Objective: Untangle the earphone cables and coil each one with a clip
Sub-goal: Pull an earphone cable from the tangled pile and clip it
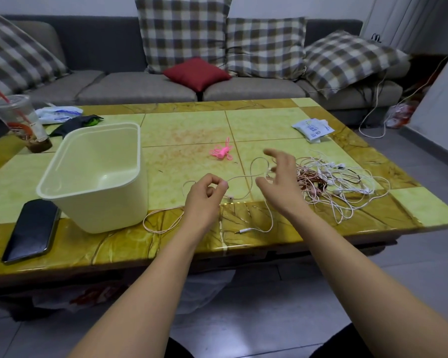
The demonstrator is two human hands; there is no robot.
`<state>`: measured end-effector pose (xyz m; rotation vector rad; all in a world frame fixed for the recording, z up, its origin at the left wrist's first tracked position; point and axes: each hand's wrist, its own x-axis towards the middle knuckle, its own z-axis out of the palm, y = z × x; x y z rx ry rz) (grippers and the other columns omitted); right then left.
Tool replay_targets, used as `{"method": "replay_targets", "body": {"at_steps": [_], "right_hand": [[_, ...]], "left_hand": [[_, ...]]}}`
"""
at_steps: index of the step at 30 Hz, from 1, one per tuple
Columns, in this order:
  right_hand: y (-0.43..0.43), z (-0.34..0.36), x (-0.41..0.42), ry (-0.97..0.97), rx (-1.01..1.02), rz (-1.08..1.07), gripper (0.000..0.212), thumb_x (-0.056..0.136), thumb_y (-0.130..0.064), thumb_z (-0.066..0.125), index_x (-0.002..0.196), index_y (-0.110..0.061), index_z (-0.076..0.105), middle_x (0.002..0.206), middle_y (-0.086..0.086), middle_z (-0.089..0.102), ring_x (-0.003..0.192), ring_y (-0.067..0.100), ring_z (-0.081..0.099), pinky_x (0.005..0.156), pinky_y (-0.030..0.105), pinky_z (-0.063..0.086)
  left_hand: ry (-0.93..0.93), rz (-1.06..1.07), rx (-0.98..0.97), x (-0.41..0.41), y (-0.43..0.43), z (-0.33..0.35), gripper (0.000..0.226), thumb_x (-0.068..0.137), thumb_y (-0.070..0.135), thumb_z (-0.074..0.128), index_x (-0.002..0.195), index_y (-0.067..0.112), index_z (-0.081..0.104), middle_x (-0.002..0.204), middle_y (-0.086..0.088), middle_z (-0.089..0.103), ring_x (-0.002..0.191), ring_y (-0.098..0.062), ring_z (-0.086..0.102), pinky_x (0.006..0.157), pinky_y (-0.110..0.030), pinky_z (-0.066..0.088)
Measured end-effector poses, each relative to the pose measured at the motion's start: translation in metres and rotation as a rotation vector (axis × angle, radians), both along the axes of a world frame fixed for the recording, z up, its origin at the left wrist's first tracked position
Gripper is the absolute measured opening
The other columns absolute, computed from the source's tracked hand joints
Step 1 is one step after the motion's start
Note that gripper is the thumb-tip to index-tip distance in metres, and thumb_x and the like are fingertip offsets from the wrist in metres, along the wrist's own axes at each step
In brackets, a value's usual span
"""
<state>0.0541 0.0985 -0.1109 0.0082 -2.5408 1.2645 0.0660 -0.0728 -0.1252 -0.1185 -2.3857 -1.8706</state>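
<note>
A tangled heap of earphone cables, white, pink and dark, lies on the right half of the table. One pale pink cable is drawn out to the left, looping past the table's front edge, its jack plug lying near the front. My left hand pinches this cable between thumb and fingers. Beside the heap hovers my right hand, fingers spread and holding nothing. Pink clips lie in a small bunch at the table's middle.
A cream plastic bin stands left of my hands, with a black phone at the front left. A drink cup, a dark cloth and tissue packs sit farther back. A sofa with cushions runs behind the table.
</note>
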Motion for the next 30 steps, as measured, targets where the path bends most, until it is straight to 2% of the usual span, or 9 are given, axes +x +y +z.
{"method": "replay_targets", "body": {"at_steps": [3, 5, 8, 12, 15, 20, 22, 25, 30], "right_hand": [[-0.011, 0.004, 0.004, 0.082, 0.211, 0.229, 0.042, 0.084, -0.027, 0.053, 0.126, -0.028, 0.059, 0.139, -0.006, 0.048, 0.127, 0.006, 0.035, 0.109, 0.033, 0.018], [-0.011, 0.001, 0.005, -0.011, 0.183, 0.319, 0.02, 0.095, -0.027, 0.051, 0.102, -0.024, 0.069, 0.094, -0.006, 0.071, 0.093, -0.003, 0.053, 0.096, 0.031, 0.033], [-0.006, -0.004, 0.001, -0.004, 0.035, 0.288, 0.021, 0.099, -0.023, 0.054, 0.085, -0.021, 0.069, 0.062, -0.004, 0.057, 0.056, 0.008, 0.045, 0.059, 0.025, 0.036], [-0.001, -0.004, -0.01, 0.099, -0.096, 0.12, 0.021, 0.099, -0.021, 0.054, 0.085, -0.019, 0.069, 0.063, -0.007, 0.053, 0.052, 0.002, 0.037, 0.05, 0.019, 0.027], [-0.005, -0.011, -0.009, 0.065, -0.028, 0.137, 0.02, 0.098, -0.021, 0.055, 0.083, -0.018, 0.07, 0.056, -0.008, 0.048, 0.047, 0.003, 0.039, 0.048, 0.018, 0.026], [-0.013, -0.022, -0.002, -0.073, 0.193, 0.35, 0.027, 0.101, -0.026, 0.05, 0.084, -0.018, 0.07, 0.056, -0.01, 0.049, 0.053, 0.002, 0.044, 0.055, 0.023, 0.031], [-0.016, -0.022, 0.003, -0.125, 0.304, 0.468, 0.026, 0.101, -0.027, 0.049, 0.087, -0.018, 0.069, 0.062, -0.013, 0.052, 0.058, 0.0, 0.046, 0.059, 0.026, 0.034], [-0.019, -0.018, 0.006, -0.09, 0.395, 0.533, 0.023, 0.099, -0.028, 0.052, 0.083, -0.021, 0.067, 0.059, -0.011, 0.051, 0.056, 0.003, 0.045, 0.059, 0.031, 0.036], [-0.014, -0.006, 0.003, 0.115, 0.144, 0.33, 0.019, 0.084, -0.029, 0.052, 0.066, -0.029, 0.055, 0.051, -0.01, 0.048, 0.051, 0.007, 0.042, 0.053, 0.031, 0.035]], "left_hand": [[-0.02, -0.011, 0.018, 0.0, 0.003, 0.002, 0.018, 0.097, 0.026, 0.055, 0.092, 0.01, 0.059, 0.043, 0.012, 0.044, 0.039, -0.006, 0.03, 0.043, -0.021, 0.026], [-0.031, 0.012, 0.038, -0.001, 0.001, 0.004, 0.02, 0.097, 0.026, 0.056, 0.09, 0.008, 0.061, 0.048, 0.012, 0.044, 0.041, -0.006, 0.032, 0.045, -0.023, 0.027], [-0.123, -0.043, 0.089, 0.001, -0.004, 0.006, 0.027, 0.098, 0.029, 0.054, 0.084, 0.008, 0.065, 0.057, 0.006, 0.046, 0.044, -0.008, 0.038, 0.044, -0.022, 0.033], [-0.294, -0.227, 0.228, 0.005, -0.008, 0.009, 0.038, 0.098, 0.037, 0.052, 0.075, 0.009, 0.063, 0.053, 0.003, 0.043, 0.046, -0.011, 0.039, 0.045, -0.022, 0.039], [-0.36, -0.313, 0.597, 0.004, -0.004, 0.016, 0.031, 0.098, 0.034, 0.051, 0.082, 0.009, 0.06, 0.051, 0.006, 0.034, 0.042, -0.007, 0.031, 0.04, -0.018, 0.029], [-0.177, -0.137, 1.031, -0.004, 0.004, 0.024, 0.02, 0.1, 0.011, 0.046, 0.106, 0.003, 0.064, 0.071, 0.0, 0.058, 0.052, -0.005, 0.049, 0.05, -0.014, 0.044], [-0.082, -0.028, 0.863, -0.007, 0.004, 0.019, 0.019, 0.099, 0.007, 0.047, 0.094, -0.001, 0.063, 0.096, -0.007, 0.07, 0.08, -0.012, 0.067, 0.074, -0.02, 0.055], [0.073, 0.093, 0.217, -0.01, -0.001, 0.007, 0.026, 0.099, 0.008, 0.048, 0.077, 0.01, 0.061, 0.108, 0.001, 0.071, 0.107, -0.007, 0.064, 0.09, -0.016, 0.048], [0.158, 0.025, -0.38, -0.007, -0.001, -0.003, 0.024, 0.101, 0.016, 0.042, 0.097, 0.02, 0.066, 0.068, 0.01, 0.066, 0.07, 0.0, 0.059, 0.062, -0.013, 0.04]]}}
